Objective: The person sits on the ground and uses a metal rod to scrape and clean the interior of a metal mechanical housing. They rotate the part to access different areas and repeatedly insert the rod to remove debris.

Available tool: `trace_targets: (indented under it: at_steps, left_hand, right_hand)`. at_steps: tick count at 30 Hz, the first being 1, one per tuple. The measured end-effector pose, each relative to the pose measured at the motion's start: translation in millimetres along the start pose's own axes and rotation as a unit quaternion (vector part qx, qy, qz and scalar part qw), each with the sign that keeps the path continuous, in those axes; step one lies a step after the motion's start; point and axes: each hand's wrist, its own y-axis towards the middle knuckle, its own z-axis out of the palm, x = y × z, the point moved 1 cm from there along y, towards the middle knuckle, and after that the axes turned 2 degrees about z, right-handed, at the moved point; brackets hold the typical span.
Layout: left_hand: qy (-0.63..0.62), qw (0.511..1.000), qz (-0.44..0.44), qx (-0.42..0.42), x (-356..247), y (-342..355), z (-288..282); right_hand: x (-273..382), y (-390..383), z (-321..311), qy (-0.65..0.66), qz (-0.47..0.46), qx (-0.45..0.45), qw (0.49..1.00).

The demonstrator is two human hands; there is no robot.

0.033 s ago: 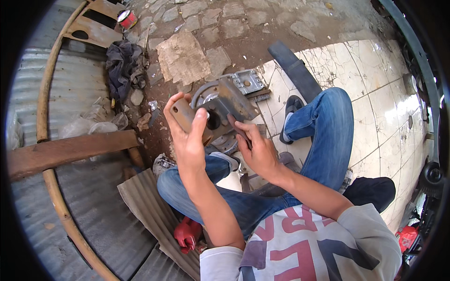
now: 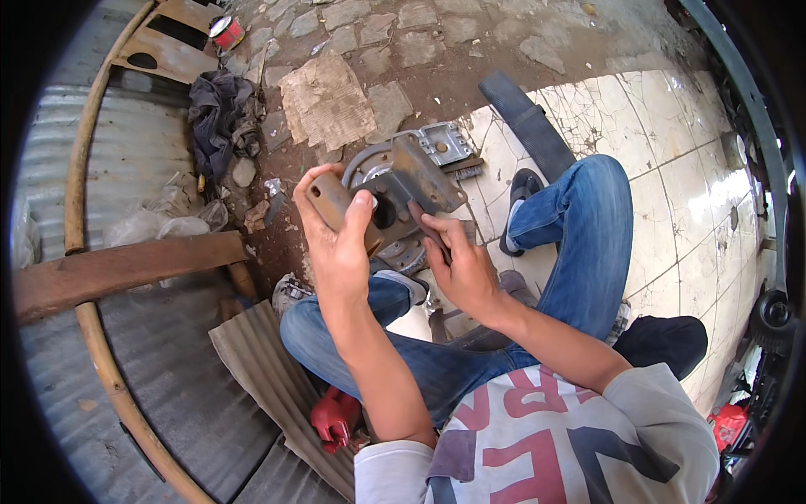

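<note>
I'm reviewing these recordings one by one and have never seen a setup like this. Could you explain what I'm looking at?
There is no robot here: a seated person works with bare hands. The view comes from a wide fisheye camera worn on the head, looking down, so straight edges bend near the rim.

The left hand holds a rusty metal bracket. The right hand grips a narrow dark tool, its tip by the bracket's round hole; whether it touches is unclear.

Beyond the bracket are a grey metal casting and a brush. Farther out, a flattened piece of cardboard lies on the ground, left of the cracked tiles.
</note>
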Motion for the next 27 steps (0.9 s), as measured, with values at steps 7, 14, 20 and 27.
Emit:
trace_targets:
  at_steps: [7,14,20,27]
  left_hand:
    - [-0.116,0.993,-0.017,-0.005,12,10,-4]
    - [-0.205,0.975,0.084,-0.001,36,2,1]
    - [-0.22,0.966,0.133,-0.022,47,-8,13]
    - [-0.216,0.967,0.12,-0.062,41,-14,23]
  right_hand:
    - [4,6,-13,0.051,0.059,0.022,0.997]
    - [6,31,-26,-0.059,-0.088,-0.02,0.994]
    - [8,31,-42,-0.142,-0.067,0.03,0.987]
    - [0,28,-51,-0.175,-0.119,-0.017,0.977]
